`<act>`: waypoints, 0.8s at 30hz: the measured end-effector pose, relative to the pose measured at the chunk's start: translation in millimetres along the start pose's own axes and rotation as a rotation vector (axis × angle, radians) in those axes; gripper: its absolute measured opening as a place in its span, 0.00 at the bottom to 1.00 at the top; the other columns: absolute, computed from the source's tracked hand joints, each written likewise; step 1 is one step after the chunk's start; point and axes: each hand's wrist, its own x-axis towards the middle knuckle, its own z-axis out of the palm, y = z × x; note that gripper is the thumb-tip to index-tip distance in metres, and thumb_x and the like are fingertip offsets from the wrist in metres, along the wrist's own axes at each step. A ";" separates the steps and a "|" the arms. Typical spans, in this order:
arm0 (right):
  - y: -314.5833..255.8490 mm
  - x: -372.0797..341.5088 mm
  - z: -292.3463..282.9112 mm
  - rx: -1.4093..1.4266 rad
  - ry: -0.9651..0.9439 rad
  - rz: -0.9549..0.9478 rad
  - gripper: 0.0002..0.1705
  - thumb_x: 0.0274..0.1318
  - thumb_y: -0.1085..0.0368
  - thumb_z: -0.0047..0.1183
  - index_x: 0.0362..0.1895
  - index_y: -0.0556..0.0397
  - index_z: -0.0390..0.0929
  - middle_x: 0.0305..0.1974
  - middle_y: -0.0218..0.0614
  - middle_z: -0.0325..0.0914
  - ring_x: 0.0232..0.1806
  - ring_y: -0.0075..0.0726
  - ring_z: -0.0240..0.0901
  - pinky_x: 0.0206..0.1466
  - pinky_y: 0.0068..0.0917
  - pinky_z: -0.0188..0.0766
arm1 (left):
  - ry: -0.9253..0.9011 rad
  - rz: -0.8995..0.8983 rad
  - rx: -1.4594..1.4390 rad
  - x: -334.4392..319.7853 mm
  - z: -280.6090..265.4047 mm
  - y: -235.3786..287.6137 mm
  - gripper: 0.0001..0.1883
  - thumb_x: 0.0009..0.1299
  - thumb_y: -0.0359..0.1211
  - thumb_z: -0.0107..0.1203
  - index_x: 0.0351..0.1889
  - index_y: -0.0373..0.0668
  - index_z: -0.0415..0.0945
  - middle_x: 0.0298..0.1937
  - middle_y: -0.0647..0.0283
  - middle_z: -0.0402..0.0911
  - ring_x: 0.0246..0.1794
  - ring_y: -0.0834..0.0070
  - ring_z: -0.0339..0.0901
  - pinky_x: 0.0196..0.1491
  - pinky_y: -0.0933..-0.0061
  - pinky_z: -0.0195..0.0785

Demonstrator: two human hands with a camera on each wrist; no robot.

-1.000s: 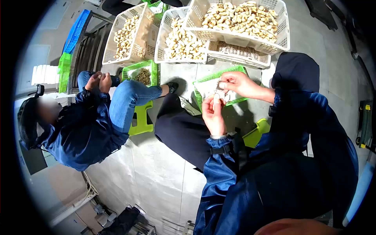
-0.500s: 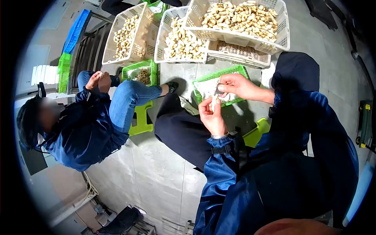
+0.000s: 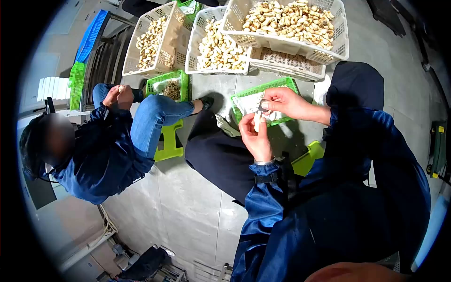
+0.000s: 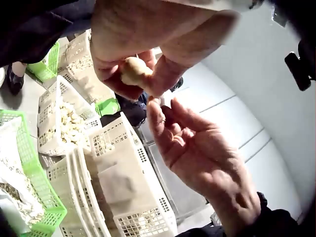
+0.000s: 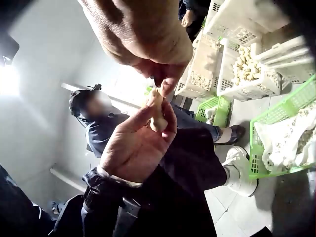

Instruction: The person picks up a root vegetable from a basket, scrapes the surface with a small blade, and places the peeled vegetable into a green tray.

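In the head view my left hand (image 3: 257, 139) pinches a pale mushroom (image 5: 158, 120) between thumb and fingers. Its rounded, thicker end points down toward the palm in the right wrist view, and the narrow end points up. My right hand (image 3: 292, 104) grips a small dark flat piece (image 3: 263, 107), blade-like in shape, right at the mushroom's narrow end. Both hands meet over the near edge of a green basket (image 3: 238, 113), which has a white lining and small pale bits inside. From the left wrist, the curled right fingers hide most of the dark piece.
White crates heaped with mushrooms stand beyond the basket, one large crate (image 3: 286, 38) on top of stacked others. At left, another person (image 3: 101, 145) sits working with both hands near a smaller green basket (image 3: 184, 87). A lime-green stool (image 3: 170, 145) stands beneath that person.
The left hand's fingers have shifted slightly and turned the mushroom more upright. My right hand has brought the dark piece over its upper end. The crates and baskets stay put.
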 end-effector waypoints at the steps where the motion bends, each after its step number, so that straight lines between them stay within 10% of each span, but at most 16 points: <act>1: 3.3 0.4 -0.6 0.000 -0.001 -0.001 0.11 0.60 0.67 0.48 0.26 0.56 0.67 0.24 0.27 0.71 0.30 0.17 0.70 0.34 0.19 0.68 | -0.029 -0.044 -0.072 0.9 1.7 -0.4 0.13 0.66 0.25 0.56 0.47 0.38 0.67 0.43 0.62 0.73 0.44 0.79 0.70 0.48 0.78 0.65; 8: 9.7 3.0 -8.5 0.037 -0.017 0.027 0.09 0.60 0.68 0.49 0.27 0.57 0.67 0.24 0.26 0.70 0.29 0.16 0.68 0.32 0.19 0.67 | -0.060 -0.343 -0.370 -3.2 6.1 10.9 0.15 0.72 0.33 0.48 0.54 0.40 0.63 0.47 0.58 0.75 0.44 0.73 0.75 0.48 0.69 0.73; 24: 0.8 0.5 -8.8 -0.070 -0.041 -0.010 0.09 0.58 0.65 0.52 0.28 0.58 0.71 0.24 0.26 0.72 0.31 0.17 0.67 0.34 0.20 0.66 | -0.055 -0.196 -0.219 0.1 -2.2 -3.1 0.16 0.68 0.28 0.53 0.53 0.34 0.68 0.42 0.61 0.78 0.39 0.78 0.75 0.44 0.78 0.71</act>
